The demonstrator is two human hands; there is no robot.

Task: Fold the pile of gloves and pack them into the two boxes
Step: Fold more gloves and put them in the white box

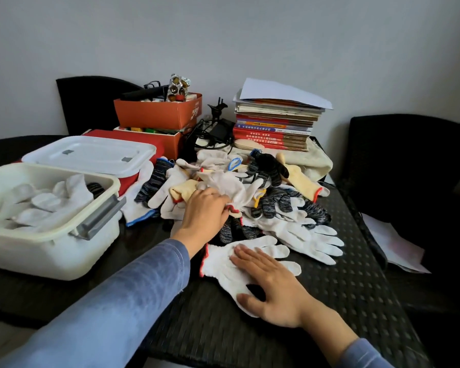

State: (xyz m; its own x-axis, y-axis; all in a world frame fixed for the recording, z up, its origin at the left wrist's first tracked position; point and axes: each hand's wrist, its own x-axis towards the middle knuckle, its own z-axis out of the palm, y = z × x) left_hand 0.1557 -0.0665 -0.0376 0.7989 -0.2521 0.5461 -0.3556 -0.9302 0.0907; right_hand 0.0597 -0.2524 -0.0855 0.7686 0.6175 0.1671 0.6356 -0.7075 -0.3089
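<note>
"Two hands: state?"
"Left hand (205, 212) fingers curl round a red-cuffed white glove (235, 191) atop the glove pile (279, 205). Right hand (272, 286) lies flat, fingers straight, pressing one spread white glove (222, 264) onto the black woven table (343, 288)."
"Boxes?"
"Two: open white box (51, 251), holding folded white gloves (51, 204), left of the left fingers; lidded white box (91, 155) beyond it. Grey wall (250, 35), two black chairs (409, 160) behind."

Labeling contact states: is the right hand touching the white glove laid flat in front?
Touching. Head view: right hand lies flat on the white glove, fingers straight across it.
</note>
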